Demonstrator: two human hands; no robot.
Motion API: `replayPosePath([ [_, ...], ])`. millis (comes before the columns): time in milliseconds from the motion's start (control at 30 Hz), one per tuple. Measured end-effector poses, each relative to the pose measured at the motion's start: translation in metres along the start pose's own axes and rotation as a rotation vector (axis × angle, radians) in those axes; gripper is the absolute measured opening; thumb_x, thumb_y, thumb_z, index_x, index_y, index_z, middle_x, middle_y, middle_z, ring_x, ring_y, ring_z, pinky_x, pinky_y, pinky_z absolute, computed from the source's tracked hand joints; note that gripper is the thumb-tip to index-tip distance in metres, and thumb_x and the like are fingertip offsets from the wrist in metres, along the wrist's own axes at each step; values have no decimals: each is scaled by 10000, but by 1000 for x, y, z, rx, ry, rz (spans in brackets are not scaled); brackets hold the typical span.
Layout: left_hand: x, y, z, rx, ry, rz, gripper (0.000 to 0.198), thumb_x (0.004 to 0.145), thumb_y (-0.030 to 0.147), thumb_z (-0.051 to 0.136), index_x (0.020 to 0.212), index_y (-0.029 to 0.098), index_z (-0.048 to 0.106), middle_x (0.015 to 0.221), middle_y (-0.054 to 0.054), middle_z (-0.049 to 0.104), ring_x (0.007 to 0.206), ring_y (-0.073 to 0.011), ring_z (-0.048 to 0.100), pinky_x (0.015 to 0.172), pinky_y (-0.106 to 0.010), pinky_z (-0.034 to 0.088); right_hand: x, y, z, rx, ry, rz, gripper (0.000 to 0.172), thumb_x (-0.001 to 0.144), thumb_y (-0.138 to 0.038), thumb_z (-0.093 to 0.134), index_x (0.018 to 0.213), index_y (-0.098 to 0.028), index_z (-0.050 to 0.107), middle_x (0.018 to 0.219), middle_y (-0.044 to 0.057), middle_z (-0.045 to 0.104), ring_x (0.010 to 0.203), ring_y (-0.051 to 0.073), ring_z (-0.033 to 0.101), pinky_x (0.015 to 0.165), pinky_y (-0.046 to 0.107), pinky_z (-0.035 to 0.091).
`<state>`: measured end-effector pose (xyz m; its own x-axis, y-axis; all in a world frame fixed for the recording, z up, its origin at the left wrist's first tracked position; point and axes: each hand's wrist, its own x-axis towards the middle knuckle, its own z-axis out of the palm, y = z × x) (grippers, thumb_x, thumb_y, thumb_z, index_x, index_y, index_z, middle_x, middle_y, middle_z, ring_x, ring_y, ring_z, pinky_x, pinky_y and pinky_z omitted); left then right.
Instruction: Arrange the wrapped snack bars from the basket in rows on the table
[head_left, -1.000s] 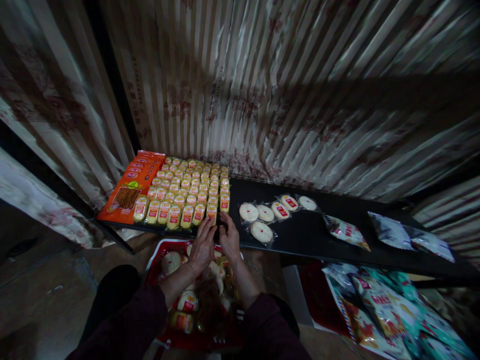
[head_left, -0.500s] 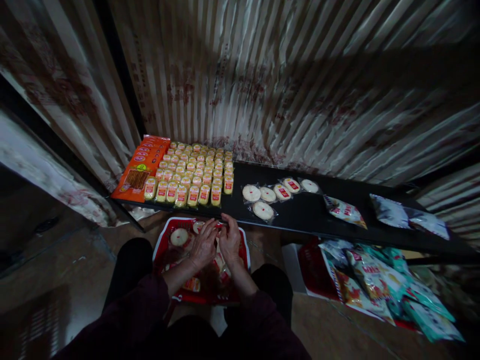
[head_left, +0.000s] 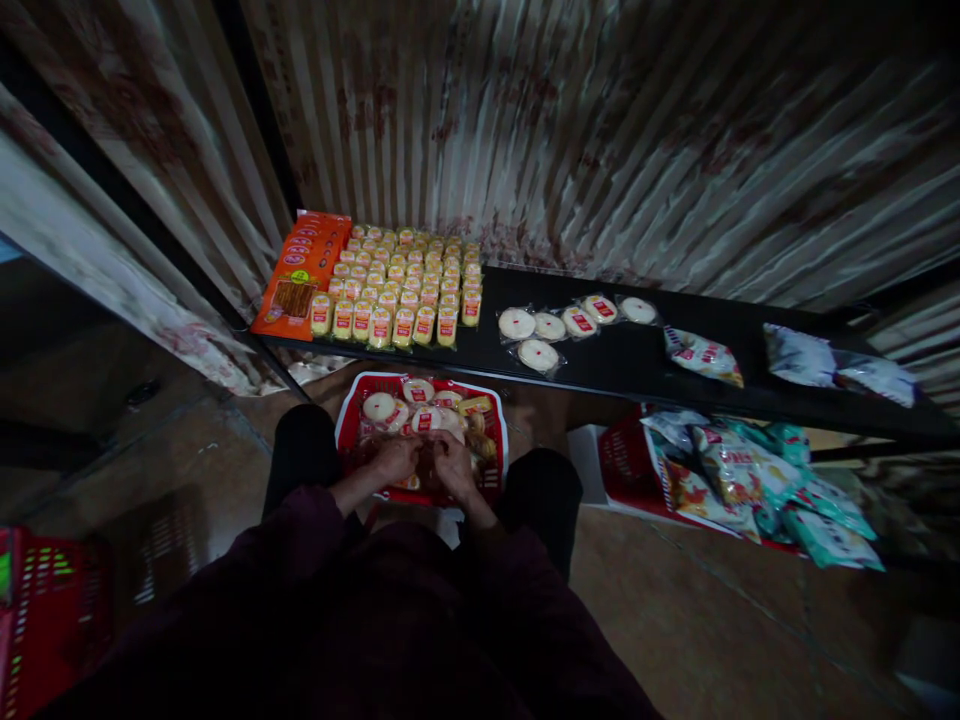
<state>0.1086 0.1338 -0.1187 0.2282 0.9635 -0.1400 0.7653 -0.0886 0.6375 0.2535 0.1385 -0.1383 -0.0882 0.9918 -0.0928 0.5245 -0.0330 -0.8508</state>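
Low over the near half of a red basket [head_left: 496, 430] between my knees, my left hand [head_left: 397, 459] and my right hand [head_left: 452, 462] face each other with a small gap. The fingers of both look curled, and what they hold is too dark to make out. Just beyond the fingertips lies a round wrapped cake with a red label [head_left: 427, 420]. Another pale round cake [head_left: 379, 406] sits at the basket's far left. Yellowish packets [head_left: 475, 405] fill the right side. My hands and wrists hide part of the basket's contents.
On a long black shelf [head_left: 630, 366] stand rows of small yellow packs [head_left: 405, 290], an orange bag [head_left: 298, 275], several round wrapped cakes [head_left: 540, 355] and snack bags [head_left: 705, 358]. Below it, another basket [head_left: 624, 465] overflows with bags. A red basket [head_left: 52, 610] is at lower left.
My hands have drawn back toward me from the basket's far rim, down among the packets, and moved apart. More of the round cakes show. The view has tilted, so the shelf sits higher.
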Motion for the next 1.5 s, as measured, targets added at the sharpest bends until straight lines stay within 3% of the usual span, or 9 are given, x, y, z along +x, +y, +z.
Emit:
replayPosePath([
  [133,-12,-9,-7,80,-109,-168,358,831,125,433,1103,215,647,1097,-50,703,1017,-152,637,923,-266,462,-14,10,6,-43,-101,14,308,790,-123,438,955,-202,685,975,40,731,936,186,663,902,328,489],
  [233,-22,-13,-7,154,-163,-281,344,844,137,417,1099,172,644,1096,-114,696,1015,-202,643,910,-314,465,-18,13,10,-110,-146,12,291,814,-139,463,954,-229,702,998,39,733,945,191,663,906,323,482],
  [367,-34,-14,0,198,-230,-283,248,795,181,501,964,135,677,1068,-177,680,1032,-275,628,899,-374,463,-20,17,13,-136,-191,-32,275,850,-178,466,976,-246,700,1033,34,728,974,190,653,907,313,474],
  [467,-38,-15,3,179,-259,-233,239,753,216,563,960,157,668,1123,-152,655,1130,-269,569,952,-347,424,-19,22,15,-92,-181,-10,262,840,-186,471,968,-231,695,1005,43,730,947,193,658,889,317,480],
  [600,-35,-19,2,128,-266,-230,245,693,250,636,922,164,649,1117,-150,638,1118,-282,556,937,-350,418,-18,30,16,18,-157,9,246,816,-189,477,931,-236,689,940,19,732,908,186,661,895,329,478],
  [800,-32,-27,4,-37,-202,-272,186,608,187,692,769,205,601,934,-72,664,1014,-256,584,899,-342,417,-19,32,16,78,-148,-23,210,794,-215,502,870,-244,695,900,11,729,874,186,656,888,337,471],
  [1033,-14,-40,8,-449,-73,-370,92,638,114,640,688,182,604,638,20,628,653,-127,590,644,-224,456,-16,29,15,293,-67,117,176,753,-335,582,848,-255,707,859,-4,728,855,199,657,865,365,481],
  [1333,-2,-40,2,-909,172,-443,155,595,205,733,711,152,645,689,-17,666,669,-140,609,656,-263,481,-6,16,11,892,136,362,225,578,-343,700,764,-217,691,774,19,737,733,196,673,696,311,513],
  [1500,2,-36,1,-1012,225,-467,191,557,228,757,679,148,633,669,-12,651,627,-132,595,659,-284,483,-4,19,9,895,215,395,275,547,-365,719,764,-197,695,777,23,732,721,176,656,623,265,494],
])
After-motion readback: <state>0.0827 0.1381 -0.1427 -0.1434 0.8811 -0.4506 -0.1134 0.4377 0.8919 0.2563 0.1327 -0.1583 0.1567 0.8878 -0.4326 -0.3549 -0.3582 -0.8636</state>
